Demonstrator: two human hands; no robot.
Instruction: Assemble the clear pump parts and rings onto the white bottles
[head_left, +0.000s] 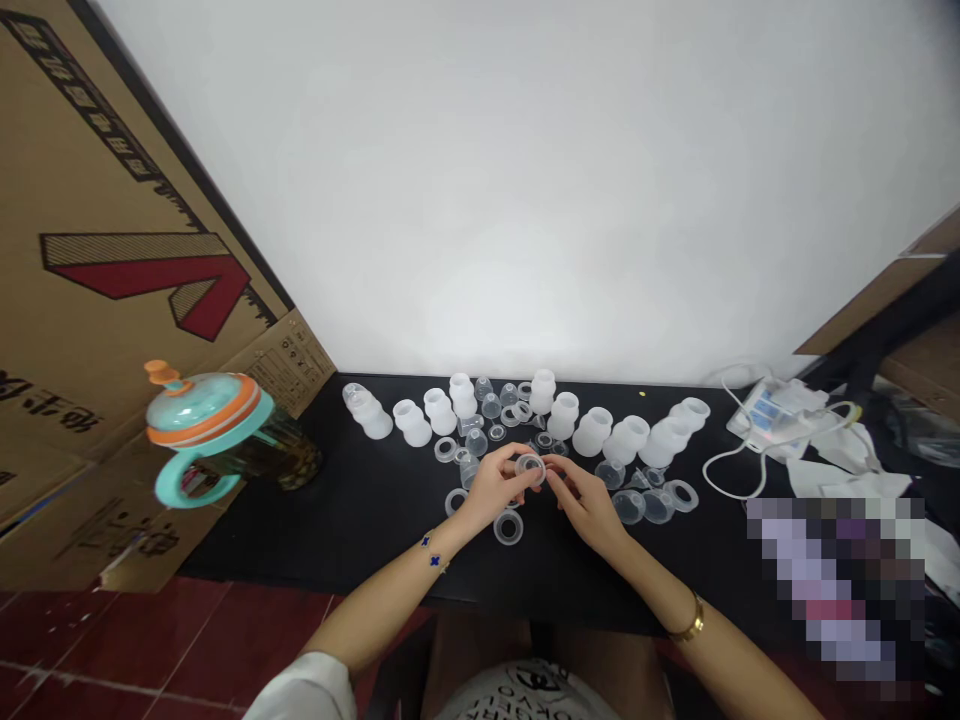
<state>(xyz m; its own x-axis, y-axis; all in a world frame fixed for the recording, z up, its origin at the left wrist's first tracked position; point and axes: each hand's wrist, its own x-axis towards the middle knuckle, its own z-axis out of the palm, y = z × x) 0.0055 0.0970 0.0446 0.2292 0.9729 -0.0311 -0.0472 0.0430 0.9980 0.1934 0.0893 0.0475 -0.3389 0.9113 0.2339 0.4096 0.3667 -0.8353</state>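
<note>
My left hand (495,487) and my right hand (583,500) meet over the middle of a black table (352,510). Together they pinch a small clear plastic ring with a teat (530,467) between the fingertips. A clear ring (508,527) lies on the table just below my left hand. Several translucent white baby bottles (592,430) stand in a row behind my hands. Loose clear rings, teats and domed caps (637,503) lie scattered among them.
A teal and orange sippy cup (206,425) stands at the table's left end, against large cardboard boxes (90,260). White devices with cables (772,415) lie at the right. A white wall rises behind the table. Red floor tiles (135,640) show below left.
</note>
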